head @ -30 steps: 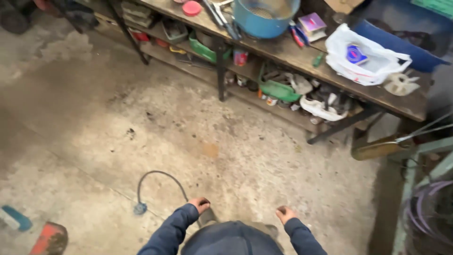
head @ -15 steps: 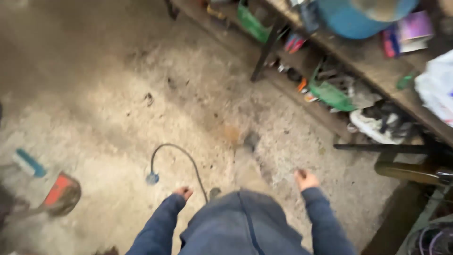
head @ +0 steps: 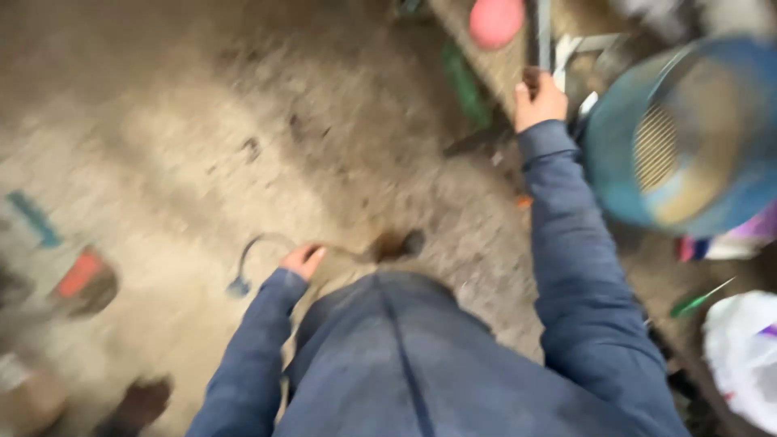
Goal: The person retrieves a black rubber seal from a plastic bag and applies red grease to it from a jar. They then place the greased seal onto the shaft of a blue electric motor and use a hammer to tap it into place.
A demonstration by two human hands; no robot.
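The view is blurring with motion, so small details are not readable. The person is standing over a rough concrete floor (head: 202, 146) and looking down past a dark blue jacket (head: 405, 364).

The right hand (head: 538, 99) is reaching up and forward to the front edge of a cluttered workbench (head: 502, 73), with its fingers curling around something dark at the top of the fist; what that thing is cannot be told from the blur. The hand is sitting right at the bench edge, hemmed in by a pink round object (head: 495, 20) just to its left, grey metal pieces (head: 566, 44) beside it, and a large blue round tub (head: 688, 137) with a mesh bottom close on its right. Room on that side is tight: the tub's rim is nearly touching the right sleeve (head: 579, 267).

The left hand (head: 303, 260) is hanging low beside the body, fingers loosely bent and holding nothing that can be made out. Just beyond it a grey cable (head: 255, 243) is looping on the floor, ending in a small blue plug (head: 237, 286). The hand is near the cable, but whether it is touching cannot be told.

To the left the floor is lying open and wide, with only a teal strip (head: 36, 218) and a red-and-dark tool (head: 85, 279) near the left margin, well apart from the hands. A white plastic bag (head: 740, 356) is sitting at the lower right edge.
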